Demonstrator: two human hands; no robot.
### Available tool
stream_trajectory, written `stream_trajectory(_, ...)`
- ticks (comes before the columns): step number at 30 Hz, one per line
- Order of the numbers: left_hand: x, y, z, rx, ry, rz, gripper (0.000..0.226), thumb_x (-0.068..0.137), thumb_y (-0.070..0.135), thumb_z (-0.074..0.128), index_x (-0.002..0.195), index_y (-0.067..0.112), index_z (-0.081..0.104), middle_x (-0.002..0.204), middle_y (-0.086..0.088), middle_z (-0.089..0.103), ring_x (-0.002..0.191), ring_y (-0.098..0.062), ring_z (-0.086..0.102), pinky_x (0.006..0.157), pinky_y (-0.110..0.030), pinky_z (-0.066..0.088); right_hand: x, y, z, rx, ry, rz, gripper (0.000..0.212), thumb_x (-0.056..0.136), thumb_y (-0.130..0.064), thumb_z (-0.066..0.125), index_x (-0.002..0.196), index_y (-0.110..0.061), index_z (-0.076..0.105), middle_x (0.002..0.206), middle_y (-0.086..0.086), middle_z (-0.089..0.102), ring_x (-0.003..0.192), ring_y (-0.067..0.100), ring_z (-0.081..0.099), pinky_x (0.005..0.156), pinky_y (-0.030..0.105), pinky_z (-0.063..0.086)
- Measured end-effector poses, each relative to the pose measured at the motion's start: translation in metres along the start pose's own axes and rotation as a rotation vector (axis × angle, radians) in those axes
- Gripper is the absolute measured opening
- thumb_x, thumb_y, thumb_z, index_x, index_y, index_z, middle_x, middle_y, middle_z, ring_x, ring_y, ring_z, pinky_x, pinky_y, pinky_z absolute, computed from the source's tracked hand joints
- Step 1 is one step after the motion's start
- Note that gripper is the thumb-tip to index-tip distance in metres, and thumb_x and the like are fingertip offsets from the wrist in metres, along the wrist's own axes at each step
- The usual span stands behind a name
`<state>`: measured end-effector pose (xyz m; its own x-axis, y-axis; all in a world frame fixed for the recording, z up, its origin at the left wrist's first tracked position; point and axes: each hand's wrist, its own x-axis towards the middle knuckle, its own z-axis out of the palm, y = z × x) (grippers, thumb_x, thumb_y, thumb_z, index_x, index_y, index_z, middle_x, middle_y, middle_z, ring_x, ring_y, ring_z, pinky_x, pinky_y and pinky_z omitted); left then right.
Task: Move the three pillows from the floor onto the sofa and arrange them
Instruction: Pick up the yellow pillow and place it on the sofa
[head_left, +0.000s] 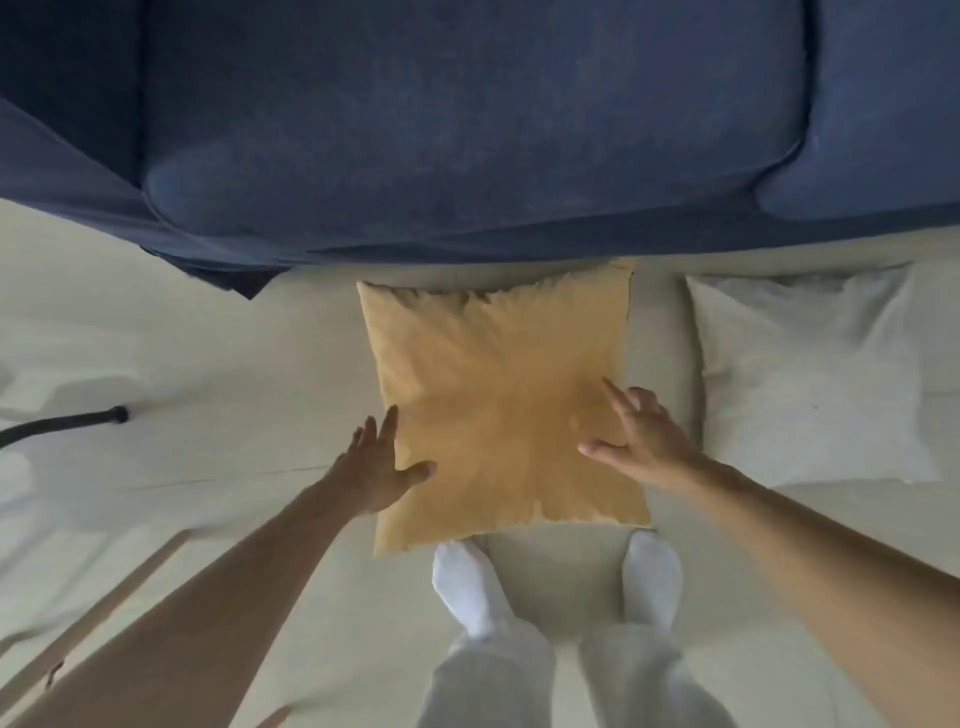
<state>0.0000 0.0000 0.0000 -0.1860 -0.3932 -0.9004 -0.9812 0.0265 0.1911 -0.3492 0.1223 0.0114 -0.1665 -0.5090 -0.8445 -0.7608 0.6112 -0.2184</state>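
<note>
Yellow pillow (498, 410) between open hands; white pillow (805, 379) beside, sofa (467, 130) beyond.

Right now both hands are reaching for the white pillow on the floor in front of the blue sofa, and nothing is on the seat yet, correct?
Not quite. The head view shows both hands, left hand and right hand, open at the sides of the yellow pillow. The white pillow lies untouched to its right. The rest holds: both pillows are on the floor in front of the blue sofa, and its visible seat is bare.

Bare forearms (218, 587), white socks (467, 582), pale grey trousers (488, 680)
</note>
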Motion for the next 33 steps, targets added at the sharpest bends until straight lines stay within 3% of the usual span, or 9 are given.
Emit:
stream_trajectory(3,0.041,-0.010,0.015,-0.200,0.051,0.037,0.142,0.064,0.096,0.068,0.165,0.043,-0.016,0.178,-0.016,0.010,0.164,-0.042,0.017,0.126,-0.064,0.031,0.037,0.009,0.018,0.165,0.019,0.064,0.121,0.086,-0.073,0.078,0.172,-0.047,-0.003,0.182,0.010,-0.006,0.167,0.045,0.014,0.129,0.059,0.031)
stream_trajectory(6,0.071,-0.014,0.018,-0.360,0.025,0.011,0.173,0.032,0.104,0.073,0.156,0.052,-0.035,0.179,-0.008,0.011,0.162,-0.039,0.026,0.124,-0.060,0.037,0.064,0.019,0.030,0.375,-0.023,0.114,0.134,0.076,-0.071,0.086,0.170,-0.053,-0.007,0.183,0.006,-0.017,0.170,0.037,0.008,0.135,0.053,0.022)
stream_trajectory(8,0.080,-0.014,0.015,-0.453,-0.024,0.023,0.174,0.042,0.084,0.091,0.149,0.056,-0.044,0.177,0.000,0.024,0.154,-0.036,0.041,0.118,-0.056,0.045,0.073,0.021,0.035,0.476,-0.044,0.091,0.142,0.070,-0.069,0.090,0.171,-0.050,-0.007,0.185,0.004,-0.002,0.169,0.030,0.017,0.135,0.047,0.022)
stream_trajectory(11,0.081,-0.016,0.018,-0.631,-0.068,0.073,0.169,0.057,0.050,0.106,0.156,0.059,-0.032,0.174,0.016,0.021,0.151,-0.025,0.044,0.103,-0.050,0.057,0.072,0.018,0.041,0.566,-0.062,0.026,0.142,0.073,-0.060,0.095,0.173,-0.043,-0.004,0.180,-0.006,0.024,0.164,0.020,0.030,0.134,0.039,0.025)
stream_trajectory(16,0.041,-0.007,0.026,-0.735,-0.005,0.214,0.162,0.052,0.046,0.109,0.164,0.058,-0.008,0.167,0.025,0.033,0.153,-0.011,0.042,0.126,-0.050,0.040,0.039,0.009,0.035,0.624,-0.069,-0.028,0.137,0.078,-0.046,0.097,0.175,-0.038,0.001,0.176,-0.005,0.031,0.160,0.020,0.036,0.130,0.036,0.026)
stream_trajectory(19,0.006,0.001,0.029,-0.768,0.012,0.218,0.161,0.053,0.042,0.109,0.167,0.050,-0.004,0.164,0.025,0.038,0.150,-0.009,0.045,0.127,-0.049,0.039,0.004,0.009,0.027,0.608,-0.079,-0.057,0.132,0.079,-0.045,0.096,0.174,-0.042,0.004,0.174,-0.005,0.034,0.159,0.021,0.038,0.129,0.036,0.028)
stream_trajectory(22,-0.041,0.010,0.028,-0.807,0.013,0.225,0.151,0.062,0.022,0.106,0.170,0.042,0.002,0.163,0.021,0.041,0.143,-0.001,0.051,0.122,-0.041,0.045,-0.042,0.014,0.020,0.622,-0.100,-0.065,0.134,0.076,-0.053,0.097,0.172,-0.048,0.005,0.173,-0.009,0.035,0.157,0.020,0.040,0.130,0.040,0.030)
stream_trajectory(28,-0.143,0.024,0.025,-0.806,0.049,0.185,0.157,0.052,0.050,0.109,0.165,0.059,0.000,0.164,0.020,0.042,0.148,-0.015,0.050,0.123,-0.054,0.043,-0.136,0.020,-0.008,0.643,-0.134,-0.075,0.136,0.073,-0.050,0.100,0.171,-0.052,0.006,0.168,-0.011,0.037,0.148,0.012,0.042,0.129,0.042,0.033)
stream_trajectory(33,-0.228,0.057,-0.007,-0.703,0.119,0.203,0.154,0.058,0.056,0.104,0.166,0.056,-0.005,0.163,0.021,0.043,0.150,-0.017,0.048,0.122,-0.043,0.043,-0.206,0.019,-0.052,0.677,-0.131,-0.129,0.137,0.071,-0.043,0.103,0.171,-0.051,0.009,0.169,-0.014,0.036,0.151,0.010,0.043,0.130,0.038,0.036)
